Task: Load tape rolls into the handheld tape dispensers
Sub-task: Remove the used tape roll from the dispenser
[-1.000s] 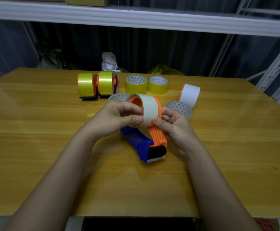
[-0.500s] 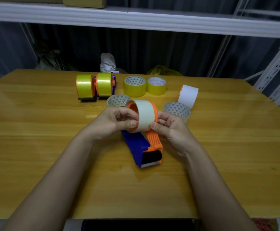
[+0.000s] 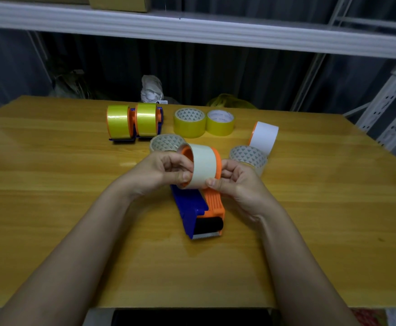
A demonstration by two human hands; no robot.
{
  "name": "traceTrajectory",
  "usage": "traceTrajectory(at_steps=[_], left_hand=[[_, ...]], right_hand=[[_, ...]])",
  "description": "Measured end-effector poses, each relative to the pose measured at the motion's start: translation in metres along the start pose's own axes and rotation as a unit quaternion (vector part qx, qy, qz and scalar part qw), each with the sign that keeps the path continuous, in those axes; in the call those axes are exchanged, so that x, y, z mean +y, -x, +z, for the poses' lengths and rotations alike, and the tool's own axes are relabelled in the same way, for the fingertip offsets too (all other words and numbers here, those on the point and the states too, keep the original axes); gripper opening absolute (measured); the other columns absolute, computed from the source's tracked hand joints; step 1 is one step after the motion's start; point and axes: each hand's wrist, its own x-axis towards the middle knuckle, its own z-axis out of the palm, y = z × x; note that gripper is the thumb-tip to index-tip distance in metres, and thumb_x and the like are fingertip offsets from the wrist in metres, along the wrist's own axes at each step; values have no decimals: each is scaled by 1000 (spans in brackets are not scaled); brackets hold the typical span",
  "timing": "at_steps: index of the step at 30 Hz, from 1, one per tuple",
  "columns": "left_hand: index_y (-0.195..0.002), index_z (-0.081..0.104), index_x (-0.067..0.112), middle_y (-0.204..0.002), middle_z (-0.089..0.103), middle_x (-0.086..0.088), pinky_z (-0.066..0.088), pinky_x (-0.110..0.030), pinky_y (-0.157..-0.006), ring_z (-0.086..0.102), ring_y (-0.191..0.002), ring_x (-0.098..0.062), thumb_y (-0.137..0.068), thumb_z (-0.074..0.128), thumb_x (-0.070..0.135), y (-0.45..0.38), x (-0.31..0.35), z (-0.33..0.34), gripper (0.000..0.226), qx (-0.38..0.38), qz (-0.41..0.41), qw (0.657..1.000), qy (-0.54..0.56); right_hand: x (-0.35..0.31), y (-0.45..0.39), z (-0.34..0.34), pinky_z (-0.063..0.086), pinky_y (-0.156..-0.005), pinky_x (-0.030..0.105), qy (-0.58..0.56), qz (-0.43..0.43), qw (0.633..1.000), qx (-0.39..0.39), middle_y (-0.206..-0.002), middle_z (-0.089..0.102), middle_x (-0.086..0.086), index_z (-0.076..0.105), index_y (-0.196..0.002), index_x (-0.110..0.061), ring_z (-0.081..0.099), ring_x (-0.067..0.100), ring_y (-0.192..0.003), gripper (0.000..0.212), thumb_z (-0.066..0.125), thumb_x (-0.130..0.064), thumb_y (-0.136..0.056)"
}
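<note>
While both forearms come up from the bottom corners of the frame, the closest thing on the wooden table (image 3: 51, 208) is the blue and orange tape dispenser (image 3: 193, 205), lying just below the middle of the picture with its serrated blade and black roller pointing toward the bottom edge. Right above that, dead center, sits the pale tape roll (image 3: 204, 167) on the dispenser's orange wheel, and it's sandwiched between the two hands. The left hand (image 3: 161, 171) has its fingers curled around the left rim of the roll, thumb tip pressed against the lower left edge. The right hand (image 3: 238, 182) grips the right side, thumb on the roll's lower right edge and the other fingers curled behind the orange flange, so I can't really see their tips.

Just behind the hands there are two clear rolls (image 3: 248, 156) lying flat, one peeking out on the left of the held roll, one on the right. A white roll (image 3: 264, 137) stands on edge a bit further up on the right. Further back, upper middle, two yellow rolls (image 3: 188, 122) sit flat, touching each other. Left of them are two loaded dispensers (image 3: 133, 123) with yellow tape, side by side. A white shelf (image 3: 192, 27) runs across the top.
</note>
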Motion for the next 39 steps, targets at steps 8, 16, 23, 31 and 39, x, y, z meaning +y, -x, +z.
traceTrajectory(at_steps=[8,16,23,31,39], left_hand=[[-81,61,10,-60,65,7,49,-13,-59,61,-60,-1,-82,57,-11,-3,-1,0,21,-10,-3,1000,16],[-80,62,10,-63,66,6,49,-14,-60,62,-63,-2,-81,58,-9,-3,0,-1,20,-30,-4,999,16],[-81,62,10,-62,66,6,49,-14,-60,61,-61,-2,-79,59,-5,-1,-1,-1,15,-33,-12,999,24],[-96,71,28,-104,70,2,52,-15,-78,64,-97,-4,-82,64,18,0,1,7,19,50,-10,999,10],[-89,60,15,-84,60,3,47,-13,-67,55,-75,-3,-71,75,32,3,12,27,29,174,82,971,-142]], right_hand=[[-2,-1,-2,57,-72,25,15,7,1000,12,-81,70,7,60,-92,-3,68,15,-76,24,70,5,-72],[-2,1,0,58,-71,25,40,4,999,19,-82,70,7,58,-91,-4,68,14,-76,33,74,-6,-61],[-2,0,2,56,-70,25,62,8,998,25,-84,68,8,58,-89,-7,67,13,-75,31,76,-5,-63],[-2,-3,1,57,-70,24,52,-17,995,89,-88,71,6,60,-99,-3,69,12,-81,28,72,7,-76],[1,-4,2,57,-78,31,67,-56,988,131,-92,72,7,62,-93,-11,69,18,-88,29,79,-4,-71]])
